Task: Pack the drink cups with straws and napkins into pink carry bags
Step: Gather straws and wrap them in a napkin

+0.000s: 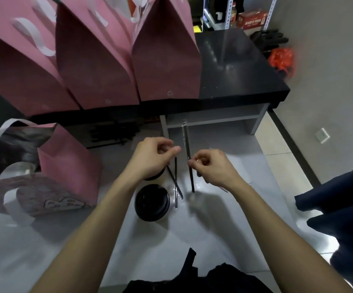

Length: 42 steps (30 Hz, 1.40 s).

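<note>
My left hand point(153, 158) pinches two wrapped black straws point(175, 182) that hang down over the floor. My right hand point(211, 168) pinches another wrapped black straw point(189, 159), which stands nearly upright between my hands. A drink cup with a black lid point(152, 203) stands on the floor below my left hand, and a second cup point(157, 177) is partly hidden under that hand. Three pink carry bags point(95, 66) stand in a row on a black table point(241, 66). An open pink bag point(65, 161) with a cup inside sits on the floor at left.
A flat patterned pink bag point(36, 195) with a white handle lies on the floor at lower left. A pile of black straws point(112, 134) lies under the table edge. Dark cloth point(340, 210) is at right, shelving point(230, 13) at the back.
</note>
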Each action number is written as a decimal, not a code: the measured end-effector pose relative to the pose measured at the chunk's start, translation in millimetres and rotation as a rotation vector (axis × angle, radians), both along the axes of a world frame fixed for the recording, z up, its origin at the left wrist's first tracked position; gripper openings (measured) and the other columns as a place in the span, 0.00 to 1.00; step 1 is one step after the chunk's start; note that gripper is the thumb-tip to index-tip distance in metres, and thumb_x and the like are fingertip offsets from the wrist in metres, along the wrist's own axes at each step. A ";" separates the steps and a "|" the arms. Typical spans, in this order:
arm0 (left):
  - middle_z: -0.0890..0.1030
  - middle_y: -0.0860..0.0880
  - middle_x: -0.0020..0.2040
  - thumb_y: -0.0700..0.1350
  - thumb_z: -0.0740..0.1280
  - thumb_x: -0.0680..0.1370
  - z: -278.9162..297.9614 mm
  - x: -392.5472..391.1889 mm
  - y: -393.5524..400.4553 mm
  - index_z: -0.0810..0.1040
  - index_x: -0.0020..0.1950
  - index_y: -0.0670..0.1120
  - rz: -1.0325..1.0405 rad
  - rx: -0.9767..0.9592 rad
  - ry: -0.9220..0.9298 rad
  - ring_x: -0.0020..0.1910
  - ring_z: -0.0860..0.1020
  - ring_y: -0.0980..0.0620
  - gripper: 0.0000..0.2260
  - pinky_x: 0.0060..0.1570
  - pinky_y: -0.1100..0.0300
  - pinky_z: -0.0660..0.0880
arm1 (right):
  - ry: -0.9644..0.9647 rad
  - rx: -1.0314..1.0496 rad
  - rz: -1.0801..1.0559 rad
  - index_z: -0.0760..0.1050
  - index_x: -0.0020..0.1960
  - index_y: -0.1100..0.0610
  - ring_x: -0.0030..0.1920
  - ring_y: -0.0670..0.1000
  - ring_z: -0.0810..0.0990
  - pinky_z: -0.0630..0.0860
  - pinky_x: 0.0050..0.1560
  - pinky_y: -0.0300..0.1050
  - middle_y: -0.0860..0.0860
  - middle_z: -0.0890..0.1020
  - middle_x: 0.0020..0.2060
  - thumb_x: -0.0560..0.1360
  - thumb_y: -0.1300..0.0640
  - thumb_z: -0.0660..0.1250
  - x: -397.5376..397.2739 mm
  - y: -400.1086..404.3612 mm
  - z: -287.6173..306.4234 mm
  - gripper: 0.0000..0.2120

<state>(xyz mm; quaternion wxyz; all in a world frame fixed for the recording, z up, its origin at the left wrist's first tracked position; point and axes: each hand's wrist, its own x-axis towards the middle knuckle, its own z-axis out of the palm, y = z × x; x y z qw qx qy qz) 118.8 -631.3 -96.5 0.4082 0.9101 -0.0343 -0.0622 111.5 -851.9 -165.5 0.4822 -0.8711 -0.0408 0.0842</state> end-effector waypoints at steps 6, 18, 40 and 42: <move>0.87 0.53 0.39 0.49 0.77 0.82 -18.1 10.9 -36.8 0.88 0.50 0.49 -0.021 -0.122 0.027 0.35 0.84 0.59 0.04 0.38 0.67 0.77 | -0.103 0.097 0.029 0.84 0.44 0.48 0.23 0.50 0.78 0.75 0.29 0.42 0.49 0.84 0.30 0.82 0.46 0.74 -8.6 -12.6 6.1 0.10; 0.89 0.45 0.43 0.46 0.69 0.87 -39.5 20.0 -38.4 0.78 0.55 0.47 0.084 -0.340 0.066 0.46 0.90 0.45 0.04 0.44 0.48 0.84 | -0.040 -0.584 -0.245 0.88 0.55 0.50 0.49 0.56 0.82 0.78 0.48 0.47 0.49 0.80 0.53 0.80 0.52 0.69 -11.0 -65.1 -86.2 0.10; 0.74 0.58 0.36 0.57 0.78 0.77 -43.9 19.0 -63.0 0.82 0.52 0.54 -0.018 -0.297 0.049 0.35 0.73 0.59 0.10 0.36 0.65 0.73 | -0.186 0.062 -0.322 0.83 0.48 0.51 0.44 0.46 0.83 0.78 0.48 0.41 0.44 0.85 0.41 0.85 0.52 0.70 -14.4 -92.7 -32.0 0.08; 0.79 0.59 0.40 0.55 0.83 0.74 -42.0 18.0 -69.1 0.85 0.56 0.56 -0.083 -0.304 0.026 0.39 0.78 0.61 0.14 0.42 0.66 0.74 | -0.177 0.166 -0.273 0.82 0.47 0.49 0.41 0.43 0.81 0.77 0.47 0.41 0.41 0.84 0.38 0.85 0.52 0.70 -12.8 -95.3 -19.6 0.09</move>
